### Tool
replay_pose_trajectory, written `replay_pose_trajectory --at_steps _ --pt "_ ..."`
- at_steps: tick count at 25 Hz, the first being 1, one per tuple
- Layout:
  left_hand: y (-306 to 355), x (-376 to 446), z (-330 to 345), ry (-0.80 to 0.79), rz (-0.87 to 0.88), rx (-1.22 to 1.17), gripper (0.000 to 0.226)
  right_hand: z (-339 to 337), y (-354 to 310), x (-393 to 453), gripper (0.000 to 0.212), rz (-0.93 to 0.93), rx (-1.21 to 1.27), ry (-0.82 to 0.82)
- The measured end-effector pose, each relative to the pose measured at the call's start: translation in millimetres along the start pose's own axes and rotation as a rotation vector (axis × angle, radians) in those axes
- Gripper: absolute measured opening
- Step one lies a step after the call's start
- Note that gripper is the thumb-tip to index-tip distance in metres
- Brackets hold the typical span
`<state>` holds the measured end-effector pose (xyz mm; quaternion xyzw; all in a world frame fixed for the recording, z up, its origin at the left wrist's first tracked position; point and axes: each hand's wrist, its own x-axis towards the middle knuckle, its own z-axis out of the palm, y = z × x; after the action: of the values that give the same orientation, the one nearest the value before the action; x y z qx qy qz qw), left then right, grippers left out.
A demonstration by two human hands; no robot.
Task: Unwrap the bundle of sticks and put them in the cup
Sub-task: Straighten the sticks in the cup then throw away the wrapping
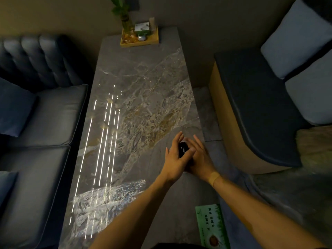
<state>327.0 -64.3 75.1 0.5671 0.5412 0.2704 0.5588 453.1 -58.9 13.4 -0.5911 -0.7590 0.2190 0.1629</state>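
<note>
**Both hands closed around a small dark object at the table's near right edge**

Head view: we see the left hand point(175, 155) and right hand point(199, 157) pressed together around a dark object point(183, 149), presumably the wrapped bundle, steadied between the palms for unwrapping. It sits between the fingers above the marble table point(143, 83). We find no cup

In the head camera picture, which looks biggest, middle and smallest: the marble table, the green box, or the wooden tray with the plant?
1. Marble table, by far.
2. Green box and wooden tray: unsure. The box looks somewhat bigger, but it's much nearer the camera.
</note>
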Motion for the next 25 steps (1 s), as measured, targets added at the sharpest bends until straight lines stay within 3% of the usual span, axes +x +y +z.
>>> replay_pose_trajectory --at_steps 5,11,15,18,21,25 --pt "13.5 1.0 2.9 -0.054 0.0 -0.154 0.06 7.5 -0.8 5.0 0.044 -0.063 -0.036 0.198" --pt "8.9 7.0 -12.9 -0.019 -0.025 -0.369 0.055 4.8 -2.0 5.9 0.036 0.082 0.245 0.289" --pt "7.9 6.5 -10.2 0.002 -0.032 -0.528 0.055 1.7 -12.9 6.5 0.032 0.095 0.301 0.391" --pt "3.6 7.4 -10.5 0.021 -0.039 -0.527 0.055 3.3 -8.8 9.0 0.039 0.145 0.279 0.294" --pt "-3.7 7.6 -14.1 0.056 -0.058 -0.548 0.049 2.6 -6.3 6.4 0.065 0.292 0.295 0.126" --pt "0.8 4.5 -14.2 0.038 -0.08 -0.573 0.048 1.9 -6.7 3.0 0.06 0.231 0.134 0.092"
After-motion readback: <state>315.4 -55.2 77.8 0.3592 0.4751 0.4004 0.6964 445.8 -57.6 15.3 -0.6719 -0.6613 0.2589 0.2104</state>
